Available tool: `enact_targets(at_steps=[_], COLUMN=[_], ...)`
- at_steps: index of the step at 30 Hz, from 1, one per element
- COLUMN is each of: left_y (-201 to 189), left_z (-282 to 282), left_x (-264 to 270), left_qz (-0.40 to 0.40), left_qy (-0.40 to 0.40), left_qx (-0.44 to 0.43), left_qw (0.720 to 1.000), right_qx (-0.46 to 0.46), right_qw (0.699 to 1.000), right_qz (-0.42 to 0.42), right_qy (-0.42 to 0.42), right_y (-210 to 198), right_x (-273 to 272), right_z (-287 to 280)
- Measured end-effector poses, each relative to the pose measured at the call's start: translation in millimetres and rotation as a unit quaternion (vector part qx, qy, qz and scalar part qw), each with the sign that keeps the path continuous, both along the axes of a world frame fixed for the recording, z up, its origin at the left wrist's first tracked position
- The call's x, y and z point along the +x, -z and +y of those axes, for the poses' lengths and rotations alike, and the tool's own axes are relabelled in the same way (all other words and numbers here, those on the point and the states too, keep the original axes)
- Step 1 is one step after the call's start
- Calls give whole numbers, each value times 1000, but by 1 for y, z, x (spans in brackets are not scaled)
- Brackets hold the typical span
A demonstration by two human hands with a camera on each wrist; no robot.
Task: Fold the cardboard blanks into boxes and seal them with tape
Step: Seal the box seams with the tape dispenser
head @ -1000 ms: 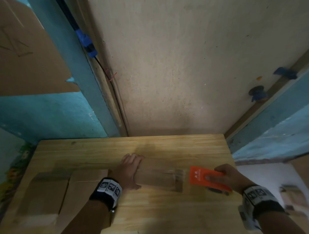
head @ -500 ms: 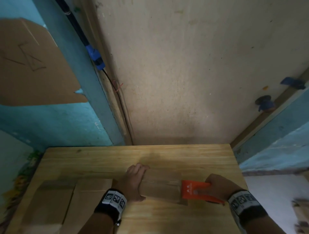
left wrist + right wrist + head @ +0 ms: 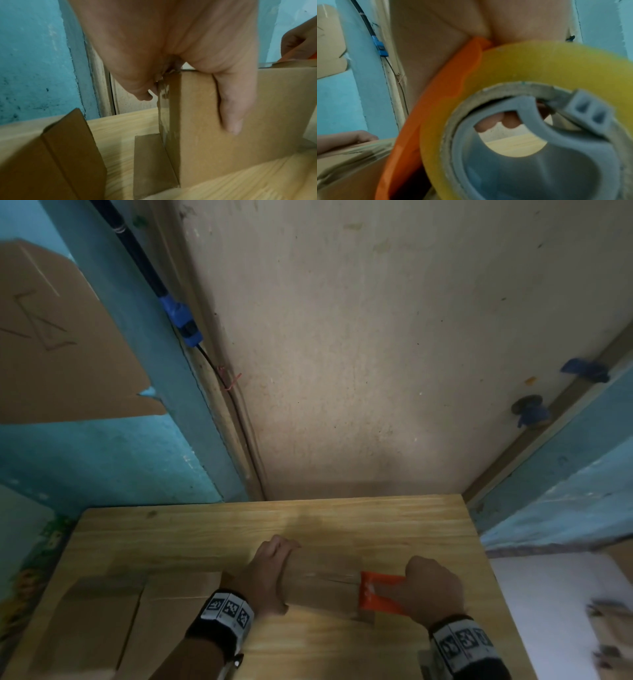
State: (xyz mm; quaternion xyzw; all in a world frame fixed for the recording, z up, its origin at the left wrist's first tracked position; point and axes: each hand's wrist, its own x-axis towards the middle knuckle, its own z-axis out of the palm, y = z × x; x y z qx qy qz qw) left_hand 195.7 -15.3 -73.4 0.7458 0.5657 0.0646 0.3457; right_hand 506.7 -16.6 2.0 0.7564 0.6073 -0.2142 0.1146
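A small folded cardboard box (image 3: 322, 587) stands on the wooden table (image 3: 239, 529). My left hand (image 3: 267, 573) grips its left end, thumb down the near side (image 3: 229, 108) and fingers over the top edge. A strip of clear tape (image 3: 164, 108) shines on that end of the box (image 3: 240, 135). My right hand (image 3: 433, 589) holds an orange tape dispenser (image 3: 376, 594) against the box's right top. The right wrist view shows the dispenser's orange body (image 3: 436, 108) and its yellowish tape roll (image 3: 539, 70), with fingertips behind the hub.
Flat cardboard blanks (image 3: 113, 621) lie on the table's left near corner, and a raised blank flap (image 3: 60, 155) shows close to my left hand. More cardboard (image 3: 609, 635) sits off the table at right. A wall stands behind the far edge.
My right hand has drawn the orange dispenser leftward onto the box's right end. The left hand has kept its hold on the box. The head view has tilted up a little.
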Motion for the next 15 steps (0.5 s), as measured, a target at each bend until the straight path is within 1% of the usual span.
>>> enact_targets(at_steps=[4,9,11,12,13,15], left_y=[-2,2,1,-2,-7,-18], left_z=[-2,-7,-7,-7,-7,-6], left_x=[1,2,4,6,9,17], left_qz=[4,58,96,124,162,250], left_qy=[-13,-24,-12,-1,14,42], left_qx=[-4,9,16,23,34,55], left_qw=[1000,998,995,992,986,966], right_qx=[41,31,34,43,56,84], right_qw=[998,999,998,996,991,977], right_qz=[-38,-28,-14,3,25,76], right_qy=[-20,17,51,82,119,182], right_y=[5,22,24,24,25,28], right_x=[-15,-21,-12,-7,-2,9], right_z=[-5,-13,-15,-16,-17,-21])
